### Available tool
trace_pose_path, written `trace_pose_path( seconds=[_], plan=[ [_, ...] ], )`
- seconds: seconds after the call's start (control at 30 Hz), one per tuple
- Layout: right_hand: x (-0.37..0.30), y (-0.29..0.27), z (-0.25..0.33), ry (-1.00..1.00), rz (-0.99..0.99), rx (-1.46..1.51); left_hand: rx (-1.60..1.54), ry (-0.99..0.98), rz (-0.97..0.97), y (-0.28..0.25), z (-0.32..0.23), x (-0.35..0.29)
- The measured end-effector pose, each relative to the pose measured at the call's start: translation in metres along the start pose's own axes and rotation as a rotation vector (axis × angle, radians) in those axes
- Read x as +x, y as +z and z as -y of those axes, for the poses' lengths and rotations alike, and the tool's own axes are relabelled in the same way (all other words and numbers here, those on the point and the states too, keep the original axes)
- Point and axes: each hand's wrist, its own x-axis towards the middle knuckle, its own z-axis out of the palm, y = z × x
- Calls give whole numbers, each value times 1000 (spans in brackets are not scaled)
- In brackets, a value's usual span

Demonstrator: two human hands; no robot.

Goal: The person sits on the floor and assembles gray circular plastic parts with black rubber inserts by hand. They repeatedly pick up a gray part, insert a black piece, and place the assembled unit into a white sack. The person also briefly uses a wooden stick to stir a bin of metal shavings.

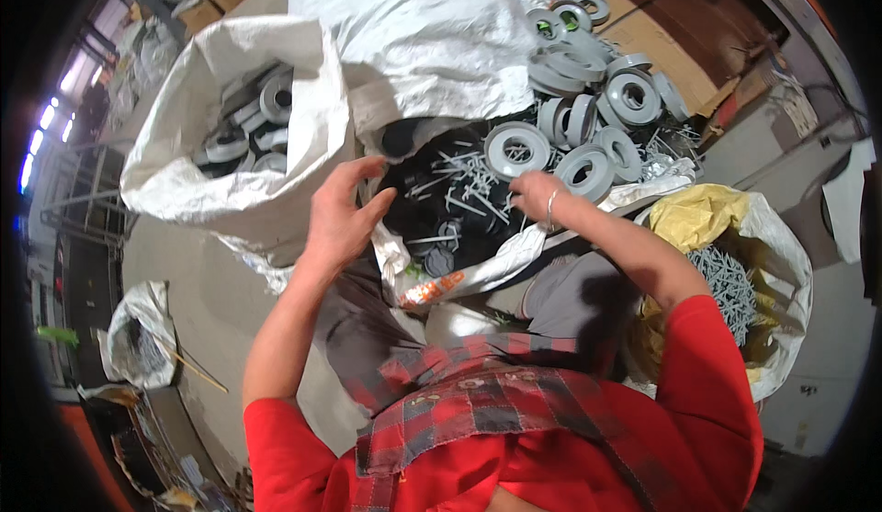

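Observation:
My left hand [342, 213] hovers over the near left edge of an opened white sack, with its thumb and fingers apart and nothing between them. My right hand [538, 197] is low over the sack's dark contents, fingers curled together beside loose grey plastic pins [470, 181]. Whatever those fingertips hold, if anything, is too small to make out. Just beyond that hand lies a flat grey plastic ring [500, 155]. Another grey ring [588, 174] rests to its right, and more rings [634, 96] are heaped farther back.
At the left stands a white woven sack [317, 71] with grey rings inside. A yellow-lined sack [703, 213] full of grey pins [721, 291] is by my right elbow. A bulging white sack [413, 34] lies ahead, cardboard [657, 57] at far right, a small sack [138, 333] on the left floor.

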Motion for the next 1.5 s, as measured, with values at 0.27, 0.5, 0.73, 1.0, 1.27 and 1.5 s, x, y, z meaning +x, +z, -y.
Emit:
trace_pose_path(
  seconds=[0.27,0.5,0.73,1.0,1.27,1.5],
  plan=[
    [80,92,-57,316,33,-139,-848,-720,40,101,82,6],
    [34,52,58,-504,-328,158,-1258,-1132,214,152,108,28],
    [68,38,-29,168,-323,331,-1229,-942,-98,145,88,64],
    [92,91,-84,432,212,-402,-1146,-1013,-61,143,80,71],
    [92,67,-90,568,272,-177,-871,-836,-13,146,87,70],
    [73,-16,-33,277,-172,-72,-924,-823,-72,141,74,71]
  ],
)
